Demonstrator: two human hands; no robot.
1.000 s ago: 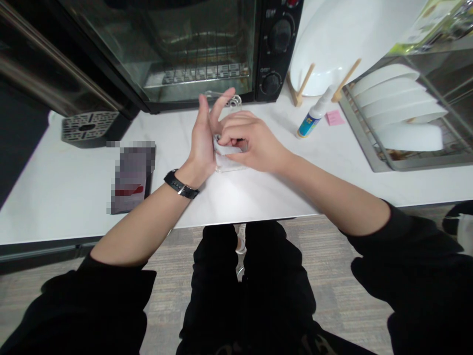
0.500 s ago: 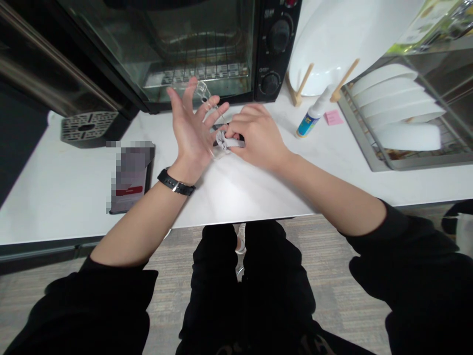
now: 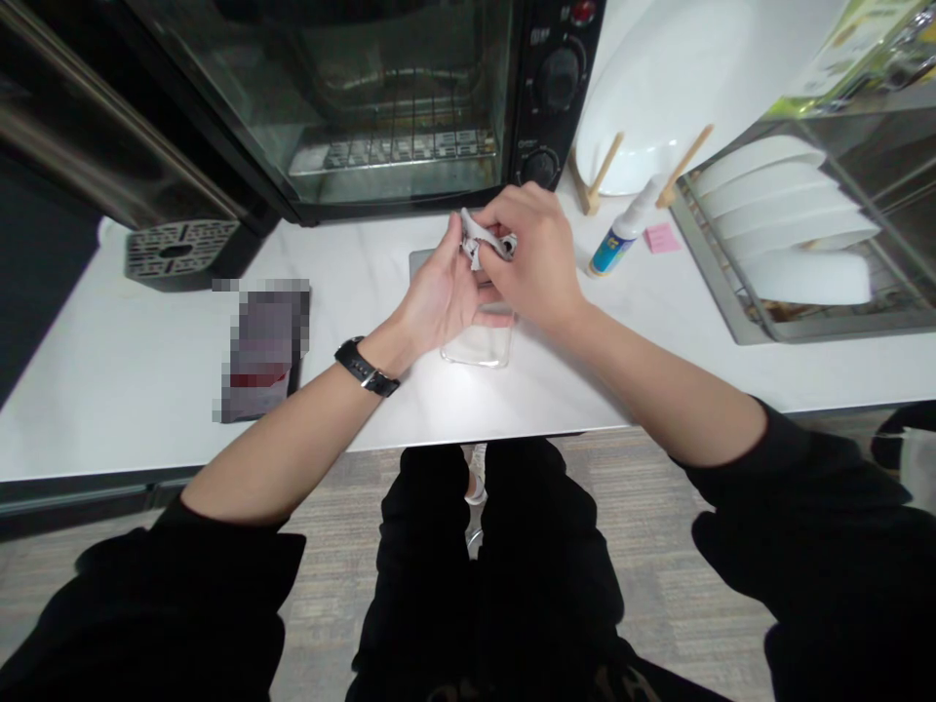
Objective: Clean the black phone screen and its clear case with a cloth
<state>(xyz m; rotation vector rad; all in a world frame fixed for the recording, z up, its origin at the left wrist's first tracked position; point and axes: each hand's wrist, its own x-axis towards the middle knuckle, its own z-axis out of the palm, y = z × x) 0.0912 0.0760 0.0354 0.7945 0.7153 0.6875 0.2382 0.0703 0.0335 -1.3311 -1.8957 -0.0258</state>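
Both hands meet above a white counter (image 3: pixel 146 380) in front of a toaster oven. My right hand (image 3: pixel 533 258) is closed in a pinch on a small crumpled grey cloth (image 3: pixel 483 240). My left hand (image 3: pixel 439 297), with a black watch on its wrist, has its fingertips closed on the same cloth from the left. Beneath the two hands a clear phone case (image 3: pixel 479 346) lies flat on the counter, partly hidden by them.
A black toaster oven (image 3: pixel 395 97) stands at the back. Right of it are a large white plate on a wooden stand (image 3: pixel 658 88), a small spray bottle (image 3: pixel 621 234), a pink sticky note (image 3: pixel 662 237) and a dish rack with white plates (image 3: pixel 790 224). A blurred-out phone (image 3: pixel 263 351) lies left.
My left hand was open and upright holding the clear case while the right rubbed it with the cloth. The case now lies on the counter and both hands hold the cloth, raised and farther back.
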